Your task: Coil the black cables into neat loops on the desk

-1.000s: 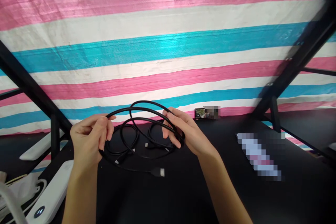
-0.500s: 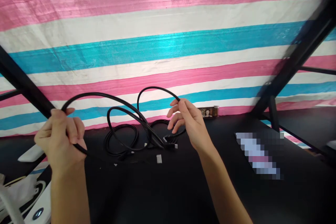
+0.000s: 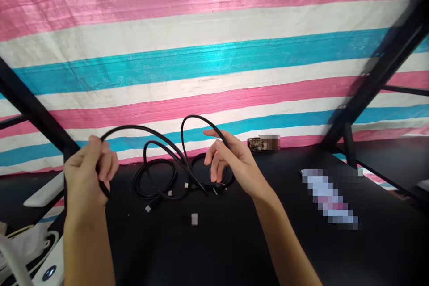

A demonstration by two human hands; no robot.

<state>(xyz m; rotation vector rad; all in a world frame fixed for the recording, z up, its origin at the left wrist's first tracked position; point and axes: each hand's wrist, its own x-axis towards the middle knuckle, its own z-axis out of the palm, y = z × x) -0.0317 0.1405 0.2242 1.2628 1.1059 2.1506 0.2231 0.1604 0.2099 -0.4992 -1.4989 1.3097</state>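
Observation:
My left hand point(image 3: 89, 172) is closed round a thick black cable point(image 3: 140, 129) and holds it up at the left. The cable arcs to the right and down to the black table point(image 3: 217, 250). My right hand point(image 3: 231, 163) pinches a raised loop of the same cable near the middle, its other fingers curled. Below and between my hands lie more coiled black cables point(image 3: 157, 183) in a tangle, with small silver plugs point(image 3: 193, 219) resting on the table.
A striped pink, white and blue tarp point(image 3: 201, 53) hangs behind the table. Black frame bars point(image 3: 378, 76) slant at both sides. A phone point(image 3: 256, 144) leans at the back edge. White devices point(image 3: 50, 272) sit at the lower left; a blurred flat item point(image 3: 330, 199) lies at the right.
My hands first moved apart, pulling the cable out wide to the left. Now my left hand has come back in a little, and the loose plug has slid nearer on the table.

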